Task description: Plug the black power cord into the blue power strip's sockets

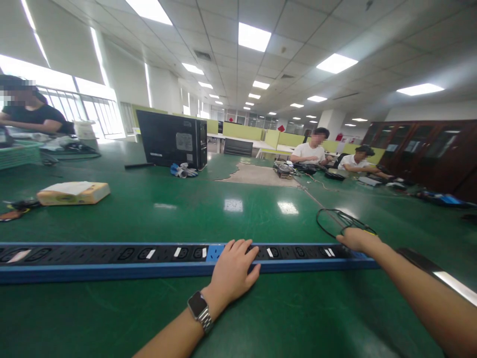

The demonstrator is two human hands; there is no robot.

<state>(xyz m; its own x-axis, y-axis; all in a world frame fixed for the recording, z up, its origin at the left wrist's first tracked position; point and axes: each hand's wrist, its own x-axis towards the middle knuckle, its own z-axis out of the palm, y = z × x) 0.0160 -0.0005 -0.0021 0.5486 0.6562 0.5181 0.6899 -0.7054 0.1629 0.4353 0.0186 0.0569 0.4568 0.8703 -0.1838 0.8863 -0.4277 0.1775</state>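
Note:
A long blue power strip (160,269) with black sockets and small white labels lies across the green table. My left hand (235,271), with a watch on its wrist, rests on the strip near a blue socket, fingers slightly apart. At the strip's right end, my right hand (356,239) is beside a coiled black cable (323,229). Its fingers are bent and partly hidden, so its hold on anything is unclear.
Behind stand a black computer case (167,140) and grey-blue gloves (183,170). A tissue pack (73,193) lies left, near a green basket (18,154). A dark object with a bright strip (456,287) is right. Several people sit around the table's far parts.

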